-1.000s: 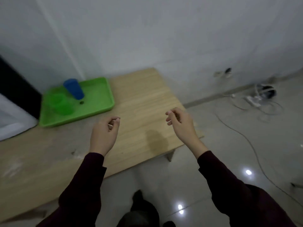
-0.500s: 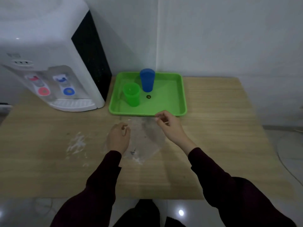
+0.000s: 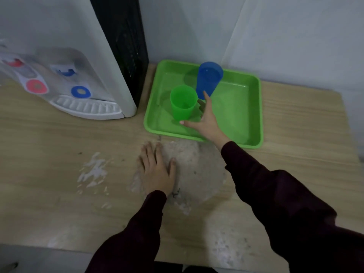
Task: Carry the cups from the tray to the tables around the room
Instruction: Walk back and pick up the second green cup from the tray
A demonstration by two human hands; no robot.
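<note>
Reaching into the green tray (image 3: 254, 107) right of centre, your right hand (image 3: 206, 123) spreads its fingers (image 3: 206, 97) wide just right of the upright green cup (image 3: 183, 102), the left hand (image 3: 157, 170) flat on the worktop (image 3: 59, 164) below.

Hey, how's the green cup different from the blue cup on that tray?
The green cup is shorter and stands nearer the tray's front edge; the blue cup is taller and sits farther back. The right hand is spread open around the green cup, thumb at its base, while one fingertip reaches up over the blue cup's base. Both stand upright, mouths up, inside the green tray.
</note>
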